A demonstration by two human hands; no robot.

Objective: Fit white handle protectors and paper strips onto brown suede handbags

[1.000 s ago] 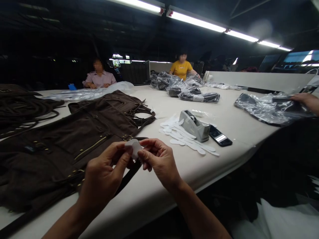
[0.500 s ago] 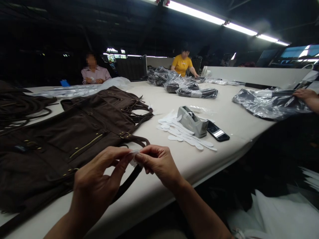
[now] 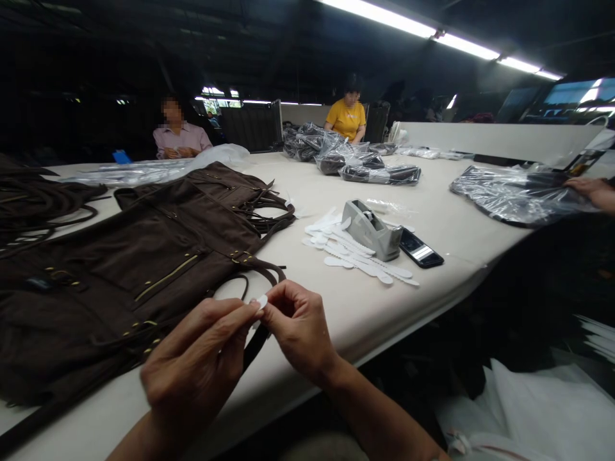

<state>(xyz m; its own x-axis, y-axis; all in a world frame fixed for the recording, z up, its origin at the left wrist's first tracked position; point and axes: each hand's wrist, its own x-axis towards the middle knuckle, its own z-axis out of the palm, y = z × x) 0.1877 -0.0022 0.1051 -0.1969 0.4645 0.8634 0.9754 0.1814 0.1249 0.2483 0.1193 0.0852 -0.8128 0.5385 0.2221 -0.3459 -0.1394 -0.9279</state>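
My left hand (image 3: 202, 358) pinches a small white strip (image 3: 262, 301) at the near table edge; its rounded end shows between my fingertips. From the other side, my right hand (image 3: 300, 326) is closed at the same strip, thumb and forefinger together. A dark brown strap (image 3: 254, 346) of the bag passes beneath my fingers, and the strip lies against or around it; I cannot tell which. The brown fabric bag (image 3: 177, 275) with gold zips and studs is spread flat to the left. How much of the strip sits behind my fingers is hidden.
Loose white strips (image 3: 355, 256) lie beside a grey tape dispenser (image 3: 371, 230) and a black phone (image 3: 421, 247). Plastic-wrapped dark bags (image 3: 379, 174) are farther back. Another person's hand (image 3: 589, 189) touches a wrapped bag (image 3: 514, 195) at right. Two people work across the table.
My left hand has turned and lowered slightly, with its fingers drawn closer together. The strip's rounded end now shows above my fingertips. The person in yellow has lowered their arms.
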